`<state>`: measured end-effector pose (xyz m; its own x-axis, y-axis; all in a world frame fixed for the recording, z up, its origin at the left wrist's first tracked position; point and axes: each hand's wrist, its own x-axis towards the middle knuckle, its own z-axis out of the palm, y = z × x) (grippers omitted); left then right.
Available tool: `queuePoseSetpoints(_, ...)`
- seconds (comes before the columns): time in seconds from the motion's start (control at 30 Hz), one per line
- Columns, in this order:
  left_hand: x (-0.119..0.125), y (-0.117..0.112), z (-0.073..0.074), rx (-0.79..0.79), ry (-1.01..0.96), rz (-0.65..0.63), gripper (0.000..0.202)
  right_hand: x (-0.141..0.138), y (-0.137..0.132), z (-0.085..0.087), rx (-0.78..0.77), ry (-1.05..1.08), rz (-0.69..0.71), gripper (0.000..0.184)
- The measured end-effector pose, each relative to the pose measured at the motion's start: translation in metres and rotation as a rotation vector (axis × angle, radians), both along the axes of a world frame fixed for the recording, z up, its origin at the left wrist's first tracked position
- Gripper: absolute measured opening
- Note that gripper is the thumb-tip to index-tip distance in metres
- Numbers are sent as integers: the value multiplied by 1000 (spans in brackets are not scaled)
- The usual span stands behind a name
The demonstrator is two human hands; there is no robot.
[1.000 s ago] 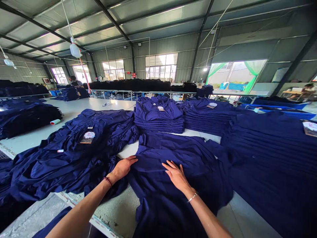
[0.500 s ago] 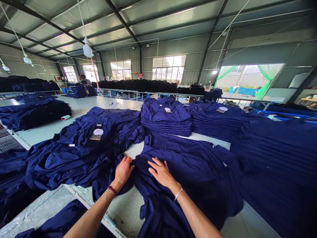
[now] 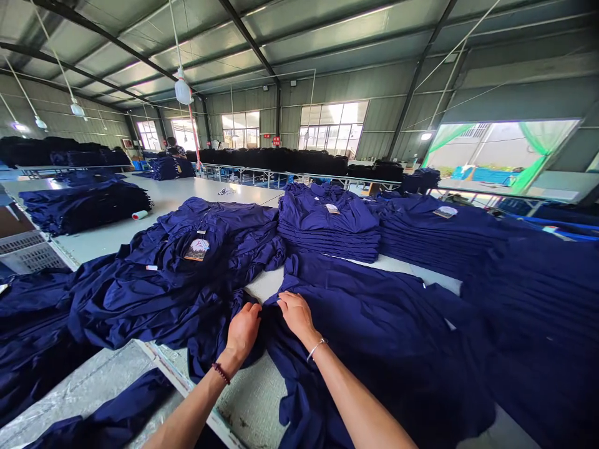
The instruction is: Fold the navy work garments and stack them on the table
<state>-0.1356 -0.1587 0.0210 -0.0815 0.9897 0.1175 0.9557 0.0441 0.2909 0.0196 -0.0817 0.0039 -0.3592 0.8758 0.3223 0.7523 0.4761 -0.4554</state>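
My left hand (image 3: 242, 332) presses into the near edge of a crumpled navy garment (image 3: 163, 299), its fingers buried in the cloth. My right hand (image 3: 296, 315) gathers the edge of a second navy garment (image 3: 374, 349), which spreads over the white table (image 3: 116, 240). A small gap separates my hands. A card tag (image 3: 197, 249) lies on the crumpled garment. Behind my hands stands a neat stack of folded navy garments (image 3: 327, 227).
More navy stacks (image 3: 435, 237) crowd the right side, and others (image 3: 84, 206) lie at the left. A white plastic crate (image 3: 32, 252) sits beyond the table's left edge. A seated person (image 3: 174, 148) is far back near a long dark row of garments.
My right hand has slid left toward my left hand, and its fingers have drawn together on the cloth. My head has turned, shifting the whole scene rightward.
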Motion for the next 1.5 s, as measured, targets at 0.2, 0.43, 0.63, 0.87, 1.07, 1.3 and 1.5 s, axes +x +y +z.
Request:
queuePoseSetpoints(0.2,7,7,4,68,6,17,16,1,7,10,8,-15,22,39)
queuePoseSetpoints(0.43,2,9,4,79,-73,4,22,19,7,21,-111,-25,-65,57)
queuePoseSetpoints(0.63,-3,6,-9,206,-121,-78,34,26,10,30,-256,-37,5,68)
queuePoseSetpoints(0.87,-2,13,-6,45,-22,-182,55,20,28,16,-397,-145,-116,51)
queuePoseSetpoints(1.07,-14,-1,-5,-4,83,-152,40,24,37,-8,-560,-332,-174,60)
queuePoseSetpoints(1.3,-13,-8,9,82,104,-96,28,32,32,-3,-534,-284,-104,62)
queuePoseSetpoints(1.5,39,26,10,137,-191,-411,41,67,13,2,-282,-273,-249,49)
